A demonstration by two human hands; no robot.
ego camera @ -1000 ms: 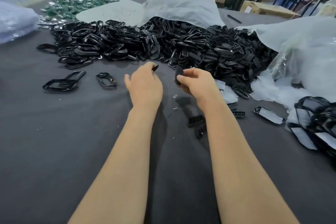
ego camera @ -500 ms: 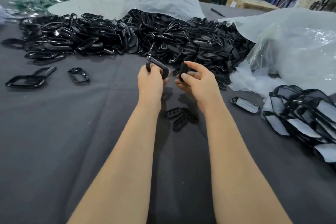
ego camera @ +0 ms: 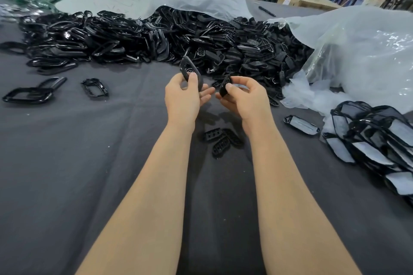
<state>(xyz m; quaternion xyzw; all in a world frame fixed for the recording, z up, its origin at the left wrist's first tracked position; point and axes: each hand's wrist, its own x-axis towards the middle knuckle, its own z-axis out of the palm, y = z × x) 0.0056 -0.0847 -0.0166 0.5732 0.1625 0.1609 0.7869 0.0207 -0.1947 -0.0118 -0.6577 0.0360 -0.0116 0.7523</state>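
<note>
Head view: both hands are raised just above the grey tabletop, in front of the big pile of black plastic parts. The left hand grips a black frame between thumb and curled fingers, with the frame standing upright out of the fist. The right hand pinches a small black insert between thumb and fingers, just beside the frame but not touching it.

Step in hand looks like mating the two parts: insert lined up, not yet seated. The next move calls for turning the insert to match the frame opening, closing the small gap and pressing it in.

Three loose inserts lie on the tabletop between the forearms. A stack of film-covered pieces sits at the right and is cut off by the edge.

Hard to tell:
- The insert's face and orientation are hidden by the right fingers.
- The lower part of the frame is hidden in the left palm.
- Individual parts in the pile blur together.
</note>
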